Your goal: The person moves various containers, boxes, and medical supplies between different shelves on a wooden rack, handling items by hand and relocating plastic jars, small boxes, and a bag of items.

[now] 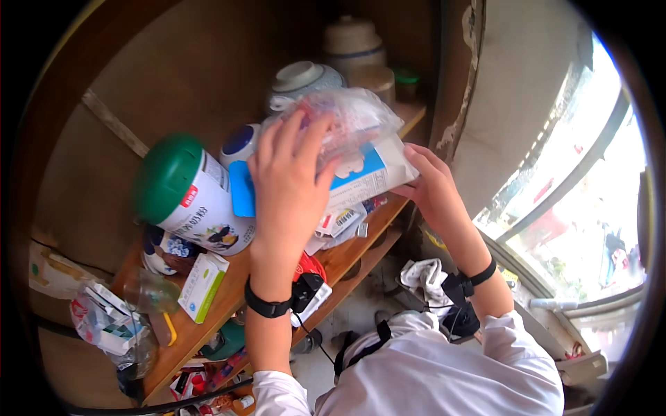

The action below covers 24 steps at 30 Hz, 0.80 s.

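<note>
Above the wooden shelf, my right hand (438, 186) grips the right end of a white and blue cardboard box (368, 177), thumb on top and fingers at its lower edge. A crumpled clear plastic bag (354, 118) with reddish contents lies over the top of the box. My left hand (295, 163) is curled over the bag's left side, its thumb near the box's blue face; the fingertips are slightly blurred. A blue flap (242, 188) shows left of that hand. Close by stands a tilted white canister (211, 215) with a green lid.
Behind the bag are an upturned patterned bowl (305, 78) and a lidded ceramic jar (354, 45). A green and white carton (203, 286) and bagged boxes (114, 319) sit on the wooden shelf (166, 367) at left. A bright window (576, 194) is at right.
</note>
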Motion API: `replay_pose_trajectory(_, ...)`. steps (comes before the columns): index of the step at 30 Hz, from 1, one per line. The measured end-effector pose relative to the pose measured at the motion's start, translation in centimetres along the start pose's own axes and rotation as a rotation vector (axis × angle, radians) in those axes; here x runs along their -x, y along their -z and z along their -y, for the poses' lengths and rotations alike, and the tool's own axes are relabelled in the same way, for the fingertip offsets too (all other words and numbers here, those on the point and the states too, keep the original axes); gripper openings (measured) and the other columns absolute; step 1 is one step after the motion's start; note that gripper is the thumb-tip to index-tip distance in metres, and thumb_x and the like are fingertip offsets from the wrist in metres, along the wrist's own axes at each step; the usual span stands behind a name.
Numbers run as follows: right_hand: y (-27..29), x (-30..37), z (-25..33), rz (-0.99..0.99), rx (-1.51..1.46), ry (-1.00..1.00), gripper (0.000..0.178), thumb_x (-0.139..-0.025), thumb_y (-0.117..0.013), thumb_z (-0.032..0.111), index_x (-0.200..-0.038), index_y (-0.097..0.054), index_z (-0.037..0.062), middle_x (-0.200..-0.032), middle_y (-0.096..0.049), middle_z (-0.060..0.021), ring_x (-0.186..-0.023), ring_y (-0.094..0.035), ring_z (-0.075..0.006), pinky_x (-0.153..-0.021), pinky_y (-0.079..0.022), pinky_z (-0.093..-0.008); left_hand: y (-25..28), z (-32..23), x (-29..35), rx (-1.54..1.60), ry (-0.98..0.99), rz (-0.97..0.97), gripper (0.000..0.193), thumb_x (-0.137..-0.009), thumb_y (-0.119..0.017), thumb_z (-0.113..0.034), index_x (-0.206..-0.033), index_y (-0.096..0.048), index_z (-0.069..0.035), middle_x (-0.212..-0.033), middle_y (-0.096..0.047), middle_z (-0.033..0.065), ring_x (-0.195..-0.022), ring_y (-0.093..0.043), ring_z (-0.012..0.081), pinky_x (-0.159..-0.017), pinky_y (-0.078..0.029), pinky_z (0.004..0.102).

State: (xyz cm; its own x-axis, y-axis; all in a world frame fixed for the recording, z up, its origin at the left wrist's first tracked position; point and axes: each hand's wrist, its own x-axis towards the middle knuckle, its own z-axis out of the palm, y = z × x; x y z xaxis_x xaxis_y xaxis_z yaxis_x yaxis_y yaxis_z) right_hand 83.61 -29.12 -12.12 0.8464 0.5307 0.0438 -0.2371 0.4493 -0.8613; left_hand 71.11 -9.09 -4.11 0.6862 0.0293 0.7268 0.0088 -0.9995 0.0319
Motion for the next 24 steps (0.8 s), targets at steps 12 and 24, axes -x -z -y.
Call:
replay_pose_trajectory(12,0.5,0.3,1.9,0.251,0.145,-0.185,0.071,-0.106,-0.076,0.046,-0.142,-0.059,-0.0132,-0.133,-0.072,-0.0224,-0.111,-0.079,-0.0296,-0.093,-0.068,-0.0387,-0.3,0.2,-0.9,-0.143,-0.068,0.037,0.058,-0.091,-0.085,-0.018,-0.146,-0.065,-0.015,-0.145,-0.068,0.0136,-0.131,-0.062,0.0388,-0.107,-0.054,0.0509)
replay_pose_trajectory(24,0.6,-1.2,2.7,0.280,0.151,-0.238,0.075,-0.105,-0.075,0.046,-0.144,-0.057,-0.0161,-0.132,-0.072,-0.0242,-0.108,-0.078,-0.0288,-0.093,-0.069,-0.0382,-0.5,0.1,-3.2,-0.181,0.038,0.116,0.069,-0.085,-0.088,-0.026,-0.148,-0.062,-0.018,-0.142,-0.064,0.0133,-0.121,-0.066,0.0437,-0.104,-0.056,0.0527)
